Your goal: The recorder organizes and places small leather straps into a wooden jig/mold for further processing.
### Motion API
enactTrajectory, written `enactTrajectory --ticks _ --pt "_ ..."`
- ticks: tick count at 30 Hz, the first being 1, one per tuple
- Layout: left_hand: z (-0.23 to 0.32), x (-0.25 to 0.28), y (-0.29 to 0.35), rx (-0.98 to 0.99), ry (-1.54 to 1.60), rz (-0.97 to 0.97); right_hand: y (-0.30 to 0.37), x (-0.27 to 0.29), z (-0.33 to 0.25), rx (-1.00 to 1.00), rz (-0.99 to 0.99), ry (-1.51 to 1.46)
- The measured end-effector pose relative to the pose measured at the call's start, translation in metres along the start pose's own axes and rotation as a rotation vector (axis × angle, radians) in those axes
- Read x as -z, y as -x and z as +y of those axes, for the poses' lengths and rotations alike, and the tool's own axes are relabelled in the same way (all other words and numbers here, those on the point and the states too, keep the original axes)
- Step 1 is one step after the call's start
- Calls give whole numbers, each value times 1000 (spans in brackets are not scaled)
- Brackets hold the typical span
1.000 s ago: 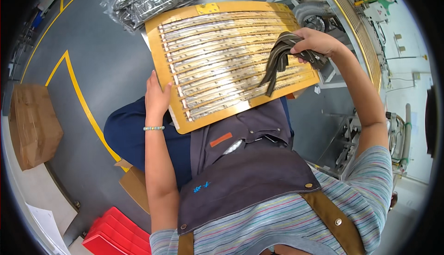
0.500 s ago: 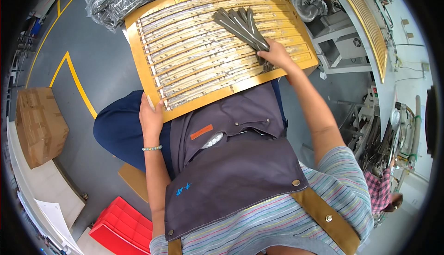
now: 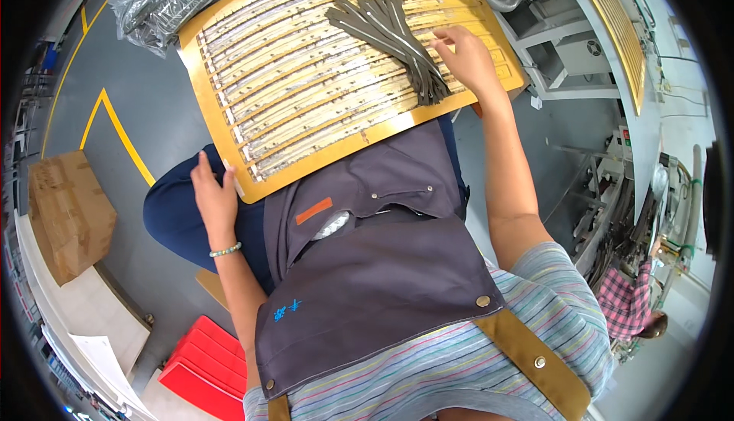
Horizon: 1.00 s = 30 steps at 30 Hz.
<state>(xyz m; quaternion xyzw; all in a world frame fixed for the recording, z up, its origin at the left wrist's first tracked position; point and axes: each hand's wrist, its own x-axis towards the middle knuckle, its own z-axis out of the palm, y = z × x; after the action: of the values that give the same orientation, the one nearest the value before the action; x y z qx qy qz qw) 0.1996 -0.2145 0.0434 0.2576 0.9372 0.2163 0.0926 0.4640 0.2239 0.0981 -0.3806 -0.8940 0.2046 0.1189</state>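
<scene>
A bundle of dark grey zippers (image 3: 394, 43), each with a pale line along it, lies fanned out on a yellow slotted board (image 3: 302, 167). The board rests across my lap, its slots holding rows of pale strips with small dark marks. Just right of the bundle, my right hand (image 3: 470, 62) is over the board, fingers loosely bent and apart, with nothing seen in them. My left hand (image 3: 214, 198) is at the board's near left corner, fingers spread and holding nothing; whether it touches the edge I cannot tell.
Plastic-wrapped dark goods (image 3: 172, 1) lie beyond the board's far left. A cardboard box (image 3: 73, 207) stands on the floor at left, a red padded seat (image 3: 202, 364) at lower left. Machinery (image 3: 569, 50) with a hose is at right. Another person in a checked shirt (image 3: 627, 302) is at far right.
My right hand has let go of the zippers and moved up beside them. My left hand has loosened from the board's corner and shifted left. In the view, the board sits slightly further left.
</scene>
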Motion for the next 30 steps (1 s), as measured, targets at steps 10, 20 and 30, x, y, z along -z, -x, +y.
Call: enactTrajectory --ticks 10,20,30 --pt "58 28 14 -94 263 143 -17 -99 -17 520 69 118" --pt "69 8 19 -124 273 36 -16 -117 28 215 301 9" --pt "75 10 16 -153 451 63 7 -18 16 -297 -4 31"
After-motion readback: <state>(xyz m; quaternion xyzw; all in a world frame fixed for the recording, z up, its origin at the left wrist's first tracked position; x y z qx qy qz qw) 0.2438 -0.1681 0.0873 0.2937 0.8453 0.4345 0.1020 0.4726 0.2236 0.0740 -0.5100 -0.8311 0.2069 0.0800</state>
